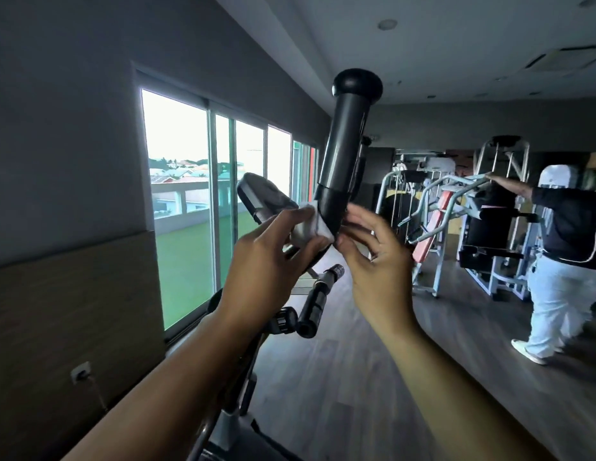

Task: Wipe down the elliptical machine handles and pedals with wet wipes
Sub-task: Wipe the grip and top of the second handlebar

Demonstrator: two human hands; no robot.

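Note:
A thick black elliptical handle rises at a tilt through the middle of the view and ends in a round cap at the top. My left hand presses a white wet wipe against the handle's lower left side. At the handle's lower right, my right hand has its fingers spread and its fingertips touching the handle and the wipe's edge. The elliptical's console sits behind my left hand. A short fixed grip with a black foam sleeve pokes out below the hands. The pedals are out of view.
Tall windows line the left wall, with a wall socket low beside them. Grey weight machines stand at the right rear. A person in a dark top and pale trousers stands at the right on the wooden floor.

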